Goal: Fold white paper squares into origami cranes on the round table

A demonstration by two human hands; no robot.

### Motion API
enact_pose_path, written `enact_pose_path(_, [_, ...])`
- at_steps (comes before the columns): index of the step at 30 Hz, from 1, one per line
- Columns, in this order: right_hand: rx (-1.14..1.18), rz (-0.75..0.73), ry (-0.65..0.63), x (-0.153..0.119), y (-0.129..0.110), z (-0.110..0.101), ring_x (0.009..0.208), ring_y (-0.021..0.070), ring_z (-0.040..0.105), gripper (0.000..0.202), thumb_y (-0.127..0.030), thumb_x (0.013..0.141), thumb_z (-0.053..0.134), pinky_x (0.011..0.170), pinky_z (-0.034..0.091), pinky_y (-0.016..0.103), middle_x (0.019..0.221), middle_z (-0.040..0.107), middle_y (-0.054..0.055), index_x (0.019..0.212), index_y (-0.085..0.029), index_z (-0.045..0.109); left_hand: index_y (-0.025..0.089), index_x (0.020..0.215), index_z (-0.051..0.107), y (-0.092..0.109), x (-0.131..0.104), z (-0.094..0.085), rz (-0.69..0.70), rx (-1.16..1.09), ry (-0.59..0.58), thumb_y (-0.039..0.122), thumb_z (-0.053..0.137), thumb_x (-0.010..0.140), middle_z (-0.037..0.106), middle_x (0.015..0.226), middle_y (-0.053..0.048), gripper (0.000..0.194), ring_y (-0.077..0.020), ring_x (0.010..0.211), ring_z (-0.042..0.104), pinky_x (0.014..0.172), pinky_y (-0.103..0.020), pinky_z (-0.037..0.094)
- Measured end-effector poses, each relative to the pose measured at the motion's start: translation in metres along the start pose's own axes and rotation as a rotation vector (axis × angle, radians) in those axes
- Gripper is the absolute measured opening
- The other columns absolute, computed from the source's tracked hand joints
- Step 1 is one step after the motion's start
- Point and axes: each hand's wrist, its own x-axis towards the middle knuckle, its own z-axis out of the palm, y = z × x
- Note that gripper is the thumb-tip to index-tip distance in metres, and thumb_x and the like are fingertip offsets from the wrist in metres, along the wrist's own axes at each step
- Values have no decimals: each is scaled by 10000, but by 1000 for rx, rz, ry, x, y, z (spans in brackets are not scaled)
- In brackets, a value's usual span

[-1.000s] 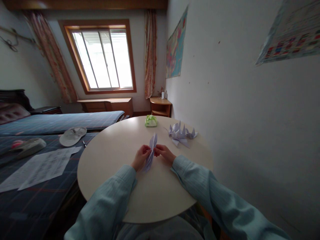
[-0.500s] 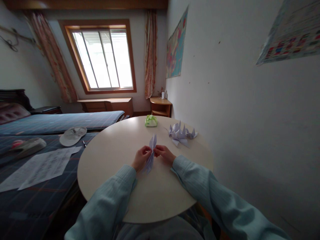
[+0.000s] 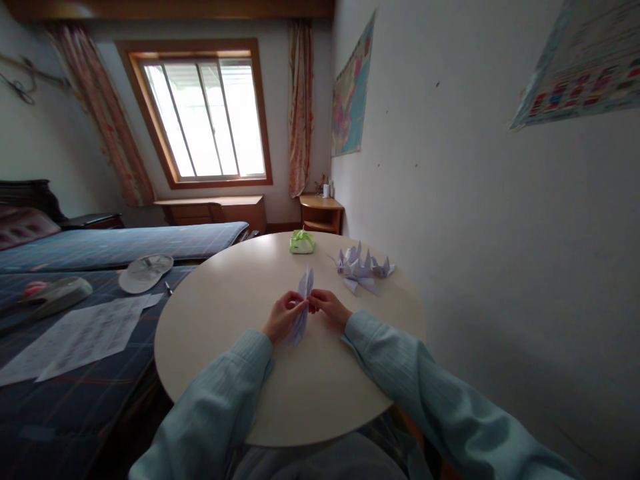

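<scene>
Lilac paper [image 3: 305, 285], partly hidden, seemingly folded

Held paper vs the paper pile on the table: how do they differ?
The held paper is between the left hand and right hand; the pile sits on the table. The held paper looks narrow; the pile spreads wider, with several pointed tips. Both are pale, folded paper.

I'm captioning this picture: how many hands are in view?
2: the left hand on the left of the folded paper, the right hand on its right, both over the round table.
</scene>
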Motion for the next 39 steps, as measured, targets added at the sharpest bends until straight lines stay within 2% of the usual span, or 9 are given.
enact_pose_path(7, [7, 5, -2, -1, -2, 1, 490, 77, 452, 291, -416, 697, 512, 485, 315, 219, 524, 499, -26, 583, -150, 482, 137, 701, 502, 0, 0, 0, 27, -10, 4, 380, 608, 630, 605, 606, -4, 274, -118, 587, 570, 528, -206, 401])
enact_pose_path(17, [40, 3, -5, 0, 2, 1, 486, 76, 447, 274, -400, 694, 520, 477, 306, 212, 513, 495, -30, 591, -148, 492, 138, 714, 492, 1, 0, 1, -6, 0, 2, 370, 620, 613, 600, 595, 3, 284, -112, 562, 560, 507, -199, 389])
enact_pose_path(27, [42, 5, -7, -1, -1, 1, 488, 75, 446, 252, -361, 718, 496, 482, 307, 213, 524, 497, -24, 591, -143, 505, 126, 676, 524, -1, 3, -2, 53, 24, 23, 354, 580, 635, 581, 603, 0, 238, -116, 599, 543, 563, -217, 402])
enact_pose_path(33, [21, 1, 3, 0, 3, 0, 485, 73, 444, 228, -339, 721, 485, 483, 312, 210, 528, 504, -23, 612, -141, 513, 135, 652, 512, -4, 6, -5, 99, 99, 57, 324, 529, 662, 542, 583, 21, 191, -92, 568, 497, 540, -198, 379])
enact_pose_path(39, [12, -12, 46, 0, 5, 1, 479, 70, 440, 204, -301, 712, 478, 482, 319, 204, 514, 500, -26, 580, -146, 498, 141, 645, 501, -8, 8, -6, 108, 126, 139, 262, 523, 647, 524, 579, 32, 123, -89, 565, 488, 532, -196, 373])
